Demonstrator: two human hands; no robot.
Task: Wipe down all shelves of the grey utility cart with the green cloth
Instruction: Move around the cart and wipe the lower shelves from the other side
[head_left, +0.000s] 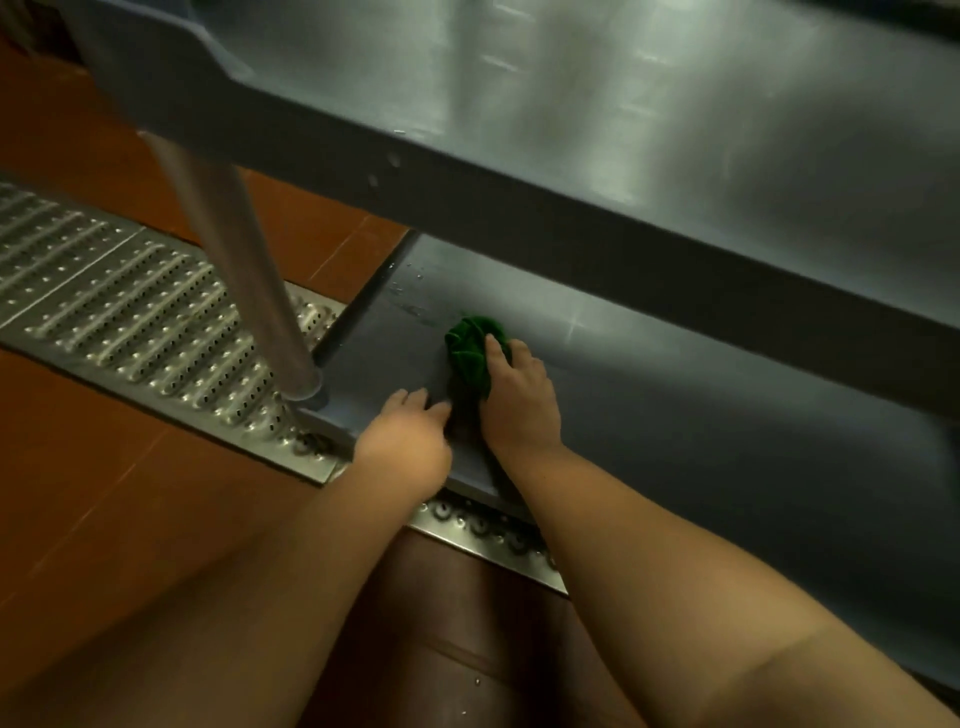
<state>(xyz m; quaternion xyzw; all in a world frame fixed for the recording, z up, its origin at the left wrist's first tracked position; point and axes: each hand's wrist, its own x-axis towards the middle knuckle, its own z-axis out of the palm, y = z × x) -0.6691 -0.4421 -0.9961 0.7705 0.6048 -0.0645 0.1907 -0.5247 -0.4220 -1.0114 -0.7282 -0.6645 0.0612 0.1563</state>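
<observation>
Head view: bunched green cloth (471, 347) under right hand (517, 402) on lower shelf (675, 405).

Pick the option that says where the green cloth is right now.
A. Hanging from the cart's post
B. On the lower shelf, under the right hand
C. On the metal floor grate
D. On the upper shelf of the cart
B: the green cloth lies bunched on the lower shelf, with the right hand on it.
</observation>
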